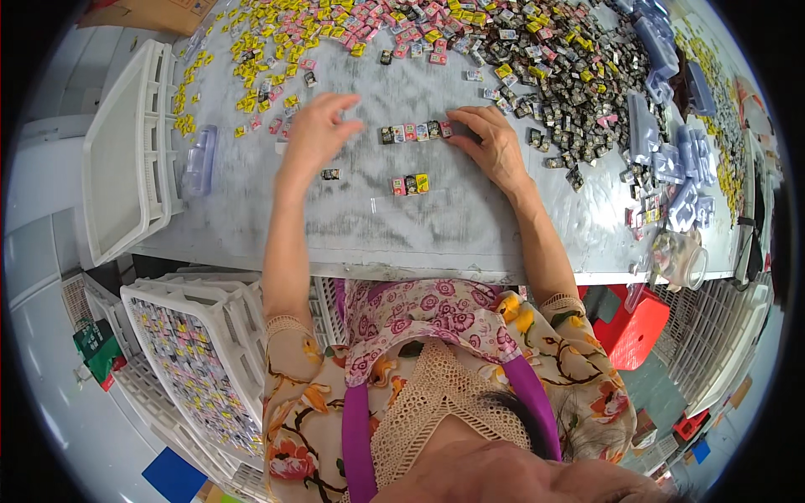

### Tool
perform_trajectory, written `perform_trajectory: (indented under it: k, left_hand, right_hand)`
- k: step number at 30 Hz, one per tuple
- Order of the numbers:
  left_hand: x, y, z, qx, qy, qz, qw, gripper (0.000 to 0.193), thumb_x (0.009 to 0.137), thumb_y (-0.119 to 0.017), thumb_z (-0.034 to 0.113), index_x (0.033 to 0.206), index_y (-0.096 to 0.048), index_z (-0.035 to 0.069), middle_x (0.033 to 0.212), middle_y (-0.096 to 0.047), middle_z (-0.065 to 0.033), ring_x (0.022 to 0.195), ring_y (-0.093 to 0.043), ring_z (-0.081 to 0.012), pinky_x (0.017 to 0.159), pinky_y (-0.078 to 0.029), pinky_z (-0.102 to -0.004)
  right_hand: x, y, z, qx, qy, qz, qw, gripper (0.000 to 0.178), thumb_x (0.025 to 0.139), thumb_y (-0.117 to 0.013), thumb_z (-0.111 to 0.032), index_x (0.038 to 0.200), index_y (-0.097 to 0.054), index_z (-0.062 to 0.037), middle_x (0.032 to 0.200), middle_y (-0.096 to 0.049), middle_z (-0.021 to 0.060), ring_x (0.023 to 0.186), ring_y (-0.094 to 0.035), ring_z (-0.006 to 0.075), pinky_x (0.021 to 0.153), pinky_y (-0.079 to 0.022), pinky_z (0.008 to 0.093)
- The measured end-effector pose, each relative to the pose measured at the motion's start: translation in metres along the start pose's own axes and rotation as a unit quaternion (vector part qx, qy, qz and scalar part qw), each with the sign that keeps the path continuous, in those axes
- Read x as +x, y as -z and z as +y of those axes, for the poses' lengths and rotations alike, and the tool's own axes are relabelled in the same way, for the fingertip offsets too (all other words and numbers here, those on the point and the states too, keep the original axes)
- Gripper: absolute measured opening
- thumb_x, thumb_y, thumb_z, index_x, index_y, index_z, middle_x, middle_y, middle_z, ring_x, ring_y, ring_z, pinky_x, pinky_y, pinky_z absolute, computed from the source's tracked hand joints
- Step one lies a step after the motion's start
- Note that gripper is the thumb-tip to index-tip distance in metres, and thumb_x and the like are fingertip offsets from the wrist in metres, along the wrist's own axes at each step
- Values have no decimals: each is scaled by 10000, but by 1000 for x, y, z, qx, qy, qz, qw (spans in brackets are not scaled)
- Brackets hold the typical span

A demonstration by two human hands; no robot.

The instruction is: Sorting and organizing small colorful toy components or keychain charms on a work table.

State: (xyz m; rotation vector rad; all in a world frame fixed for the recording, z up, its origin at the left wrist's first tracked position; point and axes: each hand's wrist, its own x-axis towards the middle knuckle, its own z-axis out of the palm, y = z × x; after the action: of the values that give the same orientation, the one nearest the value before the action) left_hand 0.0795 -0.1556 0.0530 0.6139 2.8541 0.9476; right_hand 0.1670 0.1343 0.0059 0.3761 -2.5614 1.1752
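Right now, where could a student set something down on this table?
Two bare patches of tabletop show: one between the short lower row of small boxes and the right forearm, another between the left forearm and the clear plastic case. Crowded: the far side, with yellow boxes, and the right, with black boxes and plastic shells.

Along the left edge of the table (478, 239) I can see a white plastic crate (126, 159) tipped up on its side, with brown cardboard (147, 15) by the far left corner. Near the right end of the near edge I have a clear round tub (686, 267) (its contents too blurry for me), and below that edge a red stool (635, 334). Down left, I make out a green bag (96, 348) and a blue square sheet (173, 478).
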Motion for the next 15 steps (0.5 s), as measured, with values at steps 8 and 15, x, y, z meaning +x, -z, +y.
perform_trajectory:
  k: [8,15]
  left_hand:
    - [-16,-42,33,-51,-20,-61,997,503,702,-847,202,1171,-696,98,1072,-611,-80,881,-609,-247,812,-514,-363]
    - [-16,-59,31,-5,-83,-7,997,473,682,-858,238,1130,-725,158,1021,-572,-82,962,-598,-273,835,-511,-393]
  right_hand:
    - [0,-5,1,-17,2,-13,1000,416,746,-803,-100,1149,-700,-86,1113,-674,62,922,-601,244,762,-530,341]
    - [7,-9,-8,-62,48,-2,997,432,733,-809,-176,1146,-702,-109,1120,-657,51,931,-592,243,810,-513,361]
